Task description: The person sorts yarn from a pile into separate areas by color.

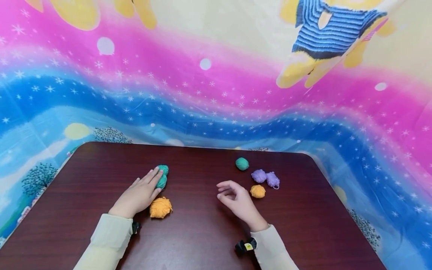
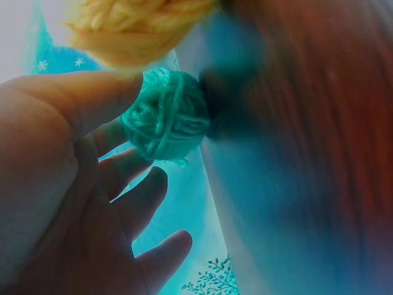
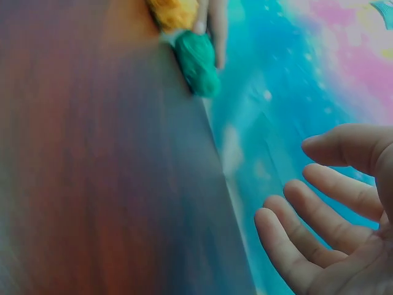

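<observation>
Two green yarn balls (image 1: 161,183) lie together at the left of the table. My left hand (image 1: 137,193) reaches to them with extended fingers, the fingertips at the near side of the balls. In the left wrist view, one green yarn ball (image 2: 169,117) shows beyond the thumb, and the fingers are spread. An orange yarn ball (image 1: 161,207) sits just nearer, beside the left thumb. My right hand (image 1: 239,200) hovers with loosely bent fingers, holding nothing. Closest to it is a smaller orange yarn ball (image 1: 258,191), just right of its knuckles.
Two purple yarn balls (image 1: 259,176) touch each other at the right, one with a loose strand. Behind them is a single green yarn ball (image 1: 242,164). A patterned cloth (image 1: 202,101) hangs around the far and side edges of the dark wooden table (image 1: 195,240).
</observation>
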The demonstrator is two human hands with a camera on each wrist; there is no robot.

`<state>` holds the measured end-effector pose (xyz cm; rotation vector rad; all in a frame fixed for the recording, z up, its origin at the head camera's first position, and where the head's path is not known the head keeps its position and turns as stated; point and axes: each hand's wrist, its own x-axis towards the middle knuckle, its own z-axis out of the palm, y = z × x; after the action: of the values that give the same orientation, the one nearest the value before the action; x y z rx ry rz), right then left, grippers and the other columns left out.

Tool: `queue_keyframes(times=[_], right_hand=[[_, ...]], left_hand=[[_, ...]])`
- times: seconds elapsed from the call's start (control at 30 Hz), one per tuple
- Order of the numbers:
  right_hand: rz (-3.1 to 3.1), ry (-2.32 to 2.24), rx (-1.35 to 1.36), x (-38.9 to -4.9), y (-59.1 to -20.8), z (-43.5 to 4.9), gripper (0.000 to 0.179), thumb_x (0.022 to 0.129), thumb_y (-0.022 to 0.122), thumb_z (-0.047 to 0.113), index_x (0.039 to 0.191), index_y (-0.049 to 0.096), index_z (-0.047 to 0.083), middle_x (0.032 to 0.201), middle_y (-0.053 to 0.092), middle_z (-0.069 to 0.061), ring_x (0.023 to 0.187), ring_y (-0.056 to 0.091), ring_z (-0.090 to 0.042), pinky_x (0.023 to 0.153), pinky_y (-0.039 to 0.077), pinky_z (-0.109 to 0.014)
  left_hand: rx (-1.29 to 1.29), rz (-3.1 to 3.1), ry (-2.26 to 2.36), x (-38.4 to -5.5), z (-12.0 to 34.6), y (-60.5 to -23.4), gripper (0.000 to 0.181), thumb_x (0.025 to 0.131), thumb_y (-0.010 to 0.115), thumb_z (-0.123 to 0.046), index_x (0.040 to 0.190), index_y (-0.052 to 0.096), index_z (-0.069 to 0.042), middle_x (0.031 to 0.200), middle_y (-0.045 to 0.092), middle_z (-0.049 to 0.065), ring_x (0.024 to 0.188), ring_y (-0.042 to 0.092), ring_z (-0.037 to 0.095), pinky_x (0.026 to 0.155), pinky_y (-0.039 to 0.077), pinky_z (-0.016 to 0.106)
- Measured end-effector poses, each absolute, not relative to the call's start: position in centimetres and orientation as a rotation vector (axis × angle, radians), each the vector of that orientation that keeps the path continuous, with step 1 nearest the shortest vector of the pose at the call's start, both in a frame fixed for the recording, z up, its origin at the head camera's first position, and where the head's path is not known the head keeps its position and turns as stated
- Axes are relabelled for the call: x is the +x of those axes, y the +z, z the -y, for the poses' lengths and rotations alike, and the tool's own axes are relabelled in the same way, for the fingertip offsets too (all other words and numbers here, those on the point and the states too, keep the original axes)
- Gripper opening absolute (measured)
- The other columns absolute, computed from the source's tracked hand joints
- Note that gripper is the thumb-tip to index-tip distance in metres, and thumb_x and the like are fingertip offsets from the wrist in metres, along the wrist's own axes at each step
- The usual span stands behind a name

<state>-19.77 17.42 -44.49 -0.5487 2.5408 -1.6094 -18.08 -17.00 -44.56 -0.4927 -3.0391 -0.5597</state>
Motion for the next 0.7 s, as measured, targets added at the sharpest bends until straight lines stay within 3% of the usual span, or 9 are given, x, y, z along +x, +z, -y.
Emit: queue_keyframes(times=[0.7], right_hand=[[-2.321, -1.542, -0.675, -17.6, -46.2, -9.3, 0.038, 0.09, 0.076, 0.011, 0.126, 0.065, 0.005, 0.12, 0.066, -0.01, 0.106, 0.066, -0.024, 0.087, 0.056, -0.024]], left_hand=[[-0.494, 3.001, -0.563, -17.9, 17.1, -44.4, 0.059, 0.104, 0.057, -0.02, 0.155, 0.037, 0.002, 0.16, 0.034, 0.025, 0.146, 0.034, 0.044, 0.113, 0.031, 0.066]])
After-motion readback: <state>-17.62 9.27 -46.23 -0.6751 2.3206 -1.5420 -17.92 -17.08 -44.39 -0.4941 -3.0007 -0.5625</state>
